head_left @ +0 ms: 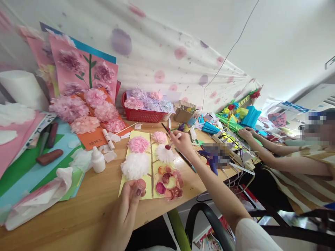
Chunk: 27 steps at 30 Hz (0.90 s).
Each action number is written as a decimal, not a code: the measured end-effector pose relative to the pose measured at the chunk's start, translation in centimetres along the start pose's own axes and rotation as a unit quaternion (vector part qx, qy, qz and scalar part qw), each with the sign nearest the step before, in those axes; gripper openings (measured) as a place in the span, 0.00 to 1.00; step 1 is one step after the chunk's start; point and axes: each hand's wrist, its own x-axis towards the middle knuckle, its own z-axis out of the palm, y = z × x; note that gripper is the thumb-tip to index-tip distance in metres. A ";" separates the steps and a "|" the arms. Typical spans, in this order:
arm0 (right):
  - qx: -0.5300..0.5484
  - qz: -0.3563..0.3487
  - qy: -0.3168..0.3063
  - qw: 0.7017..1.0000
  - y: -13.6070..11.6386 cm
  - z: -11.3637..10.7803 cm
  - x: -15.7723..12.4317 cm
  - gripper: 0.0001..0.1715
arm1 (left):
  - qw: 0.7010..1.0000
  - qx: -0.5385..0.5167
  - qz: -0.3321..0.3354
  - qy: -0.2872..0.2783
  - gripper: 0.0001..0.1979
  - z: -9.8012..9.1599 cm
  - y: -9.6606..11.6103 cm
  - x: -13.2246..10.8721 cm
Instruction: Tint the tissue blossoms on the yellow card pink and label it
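My left hand (127,205) pinches a small round pink disc (141,183) between thumb and fingers, near the lower edge of a yellow sheet (131,138). In my closed right hand (181,142) is a short brush with a dark red tip (168,147). That tip is over or against a white tissue-paper flower (163,155); I cannot tell whether it touches. Another white flower (135,166), a pink flower (138,144) and a smaller pink one (159,137) sit along a painted brown stem. A clear palette (172,181) with round reddish colours lies on the sheet's lower right.
A white glue bottle (98,160) stands left of the sheet. Behind is a red basket (142,115) of paper flowers. A blue glue gun (211,161) and cables lie to the right, near a co-worker's hands (247,133). Coloured papers (49,174) cover the table's left.
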 end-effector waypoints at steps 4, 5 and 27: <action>0.005 -0.001 0.002 1.000 -0.1 0.5 -0.3 0.28 | 0.999 -0.018 0.007 0.050 0.21 0.7 0.8 -0.7; 0.007 -0.002 -0.005 1.000 -0.1 0.5 -0.4 0.28 | 0.998 -0.021 0.011 0.056 0.21 0.9 0.9 -0.8; -0.047 0.003 0.052 0.998 0.2 -0.4 1.0 0.33 | 0.995 0.065 0.079 0.012 0.22 1.2 -1.4 0.4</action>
